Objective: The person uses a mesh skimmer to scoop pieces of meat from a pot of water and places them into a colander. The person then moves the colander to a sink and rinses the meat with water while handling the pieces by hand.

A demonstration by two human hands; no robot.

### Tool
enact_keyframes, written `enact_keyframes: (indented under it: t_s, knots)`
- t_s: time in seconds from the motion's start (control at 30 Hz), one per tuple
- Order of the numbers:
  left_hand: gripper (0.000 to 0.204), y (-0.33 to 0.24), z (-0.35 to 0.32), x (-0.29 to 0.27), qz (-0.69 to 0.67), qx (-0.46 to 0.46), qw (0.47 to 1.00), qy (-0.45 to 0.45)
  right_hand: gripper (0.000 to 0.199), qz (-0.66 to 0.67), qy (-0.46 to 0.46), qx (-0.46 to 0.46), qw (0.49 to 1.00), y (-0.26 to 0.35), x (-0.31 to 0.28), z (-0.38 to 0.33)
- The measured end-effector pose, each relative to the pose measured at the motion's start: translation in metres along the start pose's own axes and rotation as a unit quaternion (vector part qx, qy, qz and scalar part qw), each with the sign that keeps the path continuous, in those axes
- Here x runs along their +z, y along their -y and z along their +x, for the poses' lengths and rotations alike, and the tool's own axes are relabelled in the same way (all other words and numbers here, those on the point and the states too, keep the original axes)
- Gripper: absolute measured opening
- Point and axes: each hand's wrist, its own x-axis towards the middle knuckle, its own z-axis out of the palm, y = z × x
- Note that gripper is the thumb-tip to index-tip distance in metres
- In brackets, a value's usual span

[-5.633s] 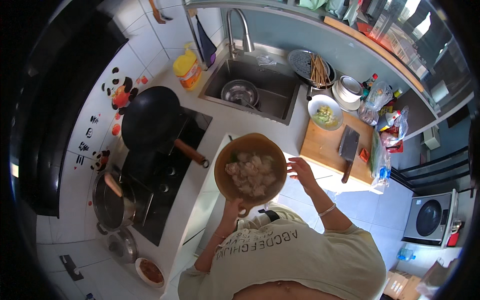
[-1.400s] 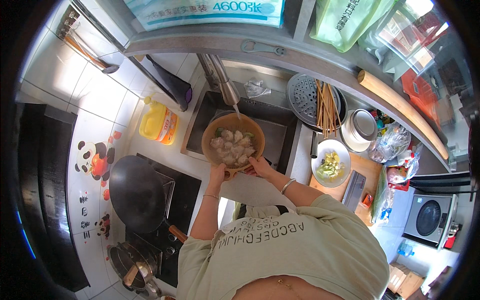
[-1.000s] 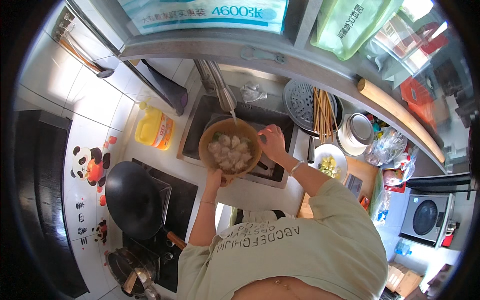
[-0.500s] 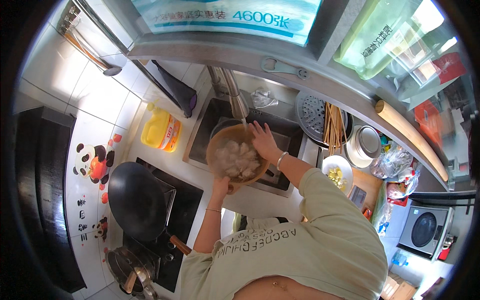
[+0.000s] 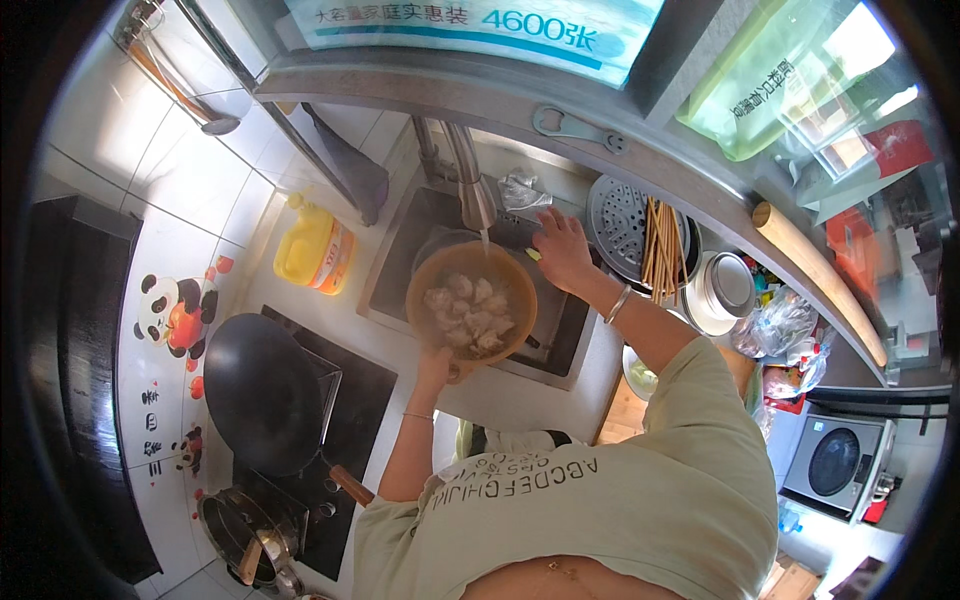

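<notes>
An orange-yellow bowl (image 5: 417,316) with a short handle is held over the sink (image 5: 585,340). My left hand (image 5: 433,366) is closed on its near rim beside the handle. Pale chunks of meat (image 5: 470,312) lie in it, and a thin stream from the faucet (image 5: 476,205) runs into its far side. My right hand (image 5: 565,252) is off the bowl, above the right part of the sink, fingers apart. A small yellow-green piece (image 5: 533,254) shows by its fingertips; whether it is touched I cannot tell.
Left of the sink stands a yellow jug (image 5: 312,250); a black wok (image 5: 265,395) sits on the stove. On the right are a perforated steamer tray (image 5: 622,222), chopsticks (image 5: 662,250) and a lidded pot (image 5: 728,285). A shelf edge (image 5: 470,105) hangs above the sink.
My right hand has left the bowl's rim and moved right. The yellow-green piece has come into view by its fingers. My left hand still holds the bowl, which sits slightly further left.
</notes>
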Motion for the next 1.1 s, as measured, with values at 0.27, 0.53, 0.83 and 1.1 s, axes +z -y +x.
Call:
enact_keyframes:
  t_s: [0.27, 0.53, 0.83, 1.1]
  knots:
    - [0.028, 0.019, 0.002, -0.008, -0.081, 0.058, 0.994, 0.036, 0.024, 0.164, 0.01, -0.14, 0.976, 0.046, 0.028, 0.017]
    - [0.027, -0.01, -0.023, -0.007, -0.083, -0.019, 0.995, 0.052, 0.023, 0.144, 0.026, 0.012, 0.989, 0.126, 0.065, 0.041]
    - [0.033, -0.004, -0.026, -0.013, -0.055, -0.002, 0.997, 0.062, 0.017, 0.099, -0.062, 0.126, 0.985, 0.162, 0.088, 0.054]
    - [0.037, -0.024, -0.028, -0.009, -0.006, -0.049, 0.998, 0.051, 0.007, 0.207, -0.124, 0.142, 0.96, 0.159, 0.071, 0.045]
